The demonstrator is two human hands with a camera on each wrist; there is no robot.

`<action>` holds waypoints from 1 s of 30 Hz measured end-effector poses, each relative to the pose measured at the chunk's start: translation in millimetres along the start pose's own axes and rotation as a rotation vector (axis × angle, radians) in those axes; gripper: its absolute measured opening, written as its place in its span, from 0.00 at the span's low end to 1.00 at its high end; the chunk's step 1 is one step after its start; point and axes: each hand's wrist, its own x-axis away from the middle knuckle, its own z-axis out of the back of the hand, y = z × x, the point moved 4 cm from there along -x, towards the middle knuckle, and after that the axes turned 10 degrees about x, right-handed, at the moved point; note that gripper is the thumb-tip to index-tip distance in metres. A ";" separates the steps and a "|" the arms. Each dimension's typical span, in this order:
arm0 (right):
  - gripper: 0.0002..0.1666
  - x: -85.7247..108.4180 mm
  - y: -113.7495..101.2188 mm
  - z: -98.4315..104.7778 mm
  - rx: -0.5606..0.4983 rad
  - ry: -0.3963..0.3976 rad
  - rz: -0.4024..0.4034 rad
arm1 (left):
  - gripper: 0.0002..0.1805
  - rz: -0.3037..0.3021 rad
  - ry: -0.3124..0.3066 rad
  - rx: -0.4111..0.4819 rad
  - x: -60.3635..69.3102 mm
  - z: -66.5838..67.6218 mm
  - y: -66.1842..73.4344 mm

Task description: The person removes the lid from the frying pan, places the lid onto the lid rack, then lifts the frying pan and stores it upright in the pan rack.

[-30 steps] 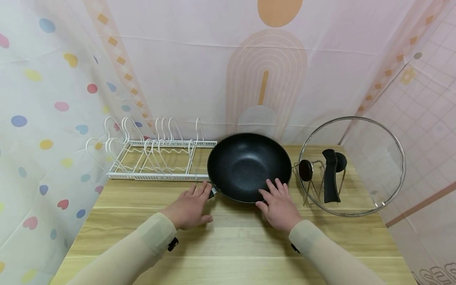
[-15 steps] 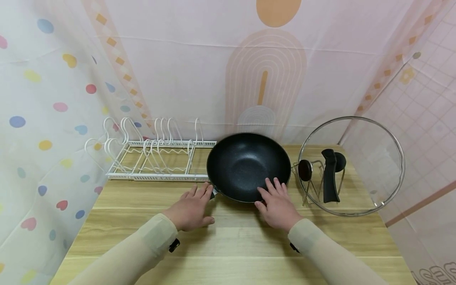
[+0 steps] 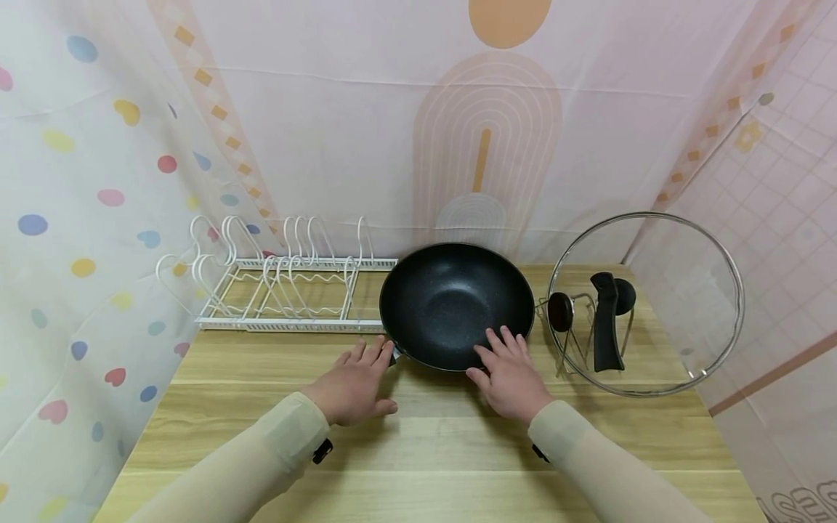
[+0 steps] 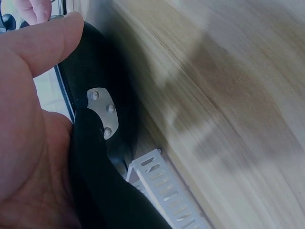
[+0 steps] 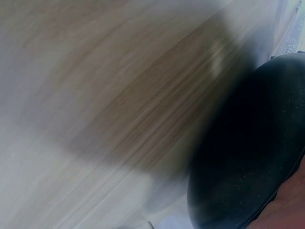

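A black wok (image 3: pixel 454 309) sits on the wooden table at the back middle. Its black handle (image 4: pixel 102 179) shows in the left wrist view, with a riveted metal plate (image 4: pixel 102 112) joining it to the wok. My left hand (image 3: pixel 353 381) lies over that handle, palm down, fingers and thumb extended; the handle is mostly hidden under it in the head view. Over the near right rim my right hand (image 3: pixel 510 374) is spread, its straight fingers reaching over the wok's inside. Whether those fingertips touch the surface is hard to tell.
Left of the wok stands a white wire rack (image 3: pixel 288 325) with upright loops. A large glass lid (image 3: pixel 680 290) leans upright at the right in a wire stand (image 3: pixel 564 349), beside a dark knob and a black handle piece (image 3: pixel 608 327). Patterned curtains (image 3: pixel 340 145) surround the table.
My left hand has shifted very slightly right and toward me. The right hand, wok, rack and lid look unchanged.
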 end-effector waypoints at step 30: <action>0.34 -0.6 1.6 7.7 0.048 0.019 -0.011 | 0.55 -0.020 -0.056 -0.006 4.6 -1.7 14.3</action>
